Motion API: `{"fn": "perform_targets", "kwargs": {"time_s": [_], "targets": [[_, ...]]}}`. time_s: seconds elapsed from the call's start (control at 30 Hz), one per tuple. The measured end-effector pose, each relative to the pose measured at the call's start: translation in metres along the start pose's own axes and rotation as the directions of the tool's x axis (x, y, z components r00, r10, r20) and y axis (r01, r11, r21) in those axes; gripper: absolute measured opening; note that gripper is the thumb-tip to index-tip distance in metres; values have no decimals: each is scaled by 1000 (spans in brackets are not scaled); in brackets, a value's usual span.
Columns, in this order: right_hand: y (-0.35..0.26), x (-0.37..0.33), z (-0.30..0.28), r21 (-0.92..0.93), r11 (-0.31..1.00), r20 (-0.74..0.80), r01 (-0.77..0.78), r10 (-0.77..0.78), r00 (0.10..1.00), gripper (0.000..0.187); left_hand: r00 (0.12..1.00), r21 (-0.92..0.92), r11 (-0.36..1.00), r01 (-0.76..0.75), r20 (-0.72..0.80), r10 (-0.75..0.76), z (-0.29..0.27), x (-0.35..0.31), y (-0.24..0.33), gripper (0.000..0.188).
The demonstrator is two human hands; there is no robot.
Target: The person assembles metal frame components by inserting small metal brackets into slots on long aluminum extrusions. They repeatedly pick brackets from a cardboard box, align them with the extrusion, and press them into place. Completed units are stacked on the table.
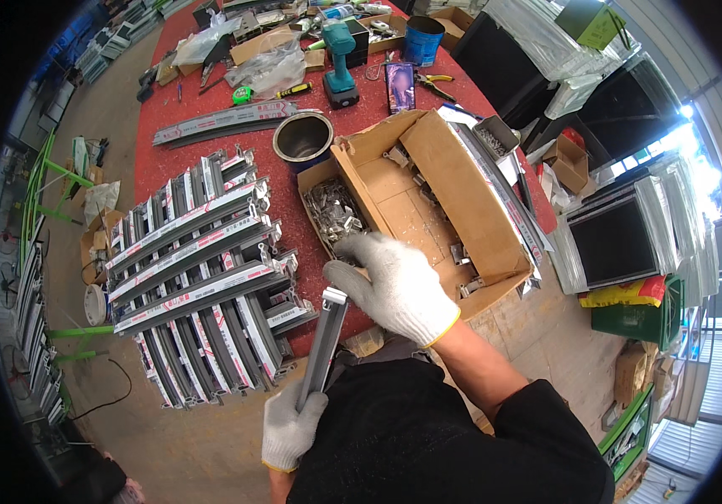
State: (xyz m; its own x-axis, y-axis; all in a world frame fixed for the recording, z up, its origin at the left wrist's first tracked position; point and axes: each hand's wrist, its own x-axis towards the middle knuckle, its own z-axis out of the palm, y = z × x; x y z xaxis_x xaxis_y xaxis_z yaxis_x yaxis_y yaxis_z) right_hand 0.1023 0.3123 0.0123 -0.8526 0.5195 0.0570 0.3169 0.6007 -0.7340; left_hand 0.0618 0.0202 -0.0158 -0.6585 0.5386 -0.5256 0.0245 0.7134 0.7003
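Note:
My left hand, in a white knitted glove, is closed round the lower part of a grey metal profile. The piece stands tilted upward, with a pale fitting at its top end. My right hand, gloved the same way, hovers at the near edge of a small cardboard box full of small metal parts. Its thumb and fingers are apart, and nothing shows between them. Beside that box is a larger open carton with a few metal fittings along its sides.
Stacked profiles lie crosswise on the red table at the left. A metal cup, a cordless drill, pliers and a blue tin stand or lie farther back. Framed panels lean at the right.

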Motion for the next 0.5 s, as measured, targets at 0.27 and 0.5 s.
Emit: {"fn": "perform_targets", "kwargs": {"time_s": [0.27,0.5], "targets": [[4,2,-4,166,986,45,27,-35,998,22,999,17,999,-28,19,27,-6,4,5,43],[17,-2,-2,494,869,63,19,-58,996,35,1000,-103,995,19,24,-17,-16,4,4,44]]}}
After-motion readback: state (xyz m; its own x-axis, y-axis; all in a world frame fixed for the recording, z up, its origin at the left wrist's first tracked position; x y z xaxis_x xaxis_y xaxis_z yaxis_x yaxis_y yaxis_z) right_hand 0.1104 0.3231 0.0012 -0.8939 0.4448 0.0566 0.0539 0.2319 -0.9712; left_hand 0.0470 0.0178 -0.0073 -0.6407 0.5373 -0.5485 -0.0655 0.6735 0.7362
